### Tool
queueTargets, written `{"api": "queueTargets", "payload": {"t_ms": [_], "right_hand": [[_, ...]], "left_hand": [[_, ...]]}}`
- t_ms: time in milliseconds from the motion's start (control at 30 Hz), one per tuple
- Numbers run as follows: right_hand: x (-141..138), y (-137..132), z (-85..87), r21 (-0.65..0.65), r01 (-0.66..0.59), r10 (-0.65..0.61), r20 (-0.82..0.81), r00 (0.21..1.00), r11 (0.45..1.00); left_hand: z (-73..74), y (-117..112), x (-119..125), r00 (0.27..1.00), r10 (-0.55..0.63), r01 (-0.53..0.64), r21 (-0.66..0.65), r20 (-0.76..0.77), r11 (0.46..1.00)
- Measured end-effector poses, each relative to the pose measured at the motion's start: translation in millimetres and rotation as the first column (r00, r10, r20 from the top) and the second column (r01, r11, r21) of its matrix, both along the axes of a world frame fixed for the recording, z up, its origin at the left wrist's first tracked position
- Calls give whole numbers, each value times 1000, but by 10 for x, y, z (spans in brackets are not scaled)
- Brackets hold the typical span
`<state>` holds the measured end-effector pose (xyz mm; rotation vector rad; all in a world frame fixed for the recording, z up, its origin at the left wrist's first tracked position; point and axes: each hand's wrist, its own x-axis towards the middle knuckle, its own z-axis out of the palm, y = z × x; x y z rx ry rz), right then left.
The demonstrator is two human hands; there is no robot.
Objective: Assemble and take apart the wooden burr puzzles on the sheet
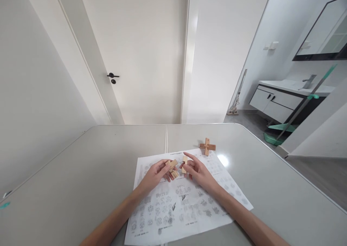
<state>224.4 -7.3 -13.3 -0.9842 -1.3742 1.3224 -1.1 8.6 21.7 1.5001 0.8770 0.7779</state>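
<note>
Some wooden pieces [174, 163], pinched in the half-curled left hand [157, 173] at the frame's lower centre, are best held steady while the pale block [185, 159], pinched just beside them by the half-curled right hand [198, 170], is aligned.

Pale wooden puzzle pieces [174, 174] are held in the left hand [155, 173], a notched wooden block [184, 160] in the right hand [199, 171], above a printed diagram sheet [181, 211] laid on a grey table [81, 173]; a browner wooden cross [207, 146] is placed by the sheet's far-right corner
</note>
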Motion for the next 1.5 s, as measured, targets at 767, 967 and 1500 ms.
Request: {"api": "queueTargets", "payload": {"t_ms": [767, 967, 1500], "right_hand": [[-25, -21, 49, -46, -4, -1, -95, 995, 999], [-29, 1, 13, -40, 2, -6, -97, 995, 999], [-22, 19, -70, 5, -86, 87, -82, 993, 996]], "left_hand": [[-39, 25, -28, 993, 105, -104, -25, 48, 994], [-34, 8, -26, 992, 118, -117, -38, 48, 992], [-62, 32, -28, 993, 109, -107, -43, 42, 993]]}}
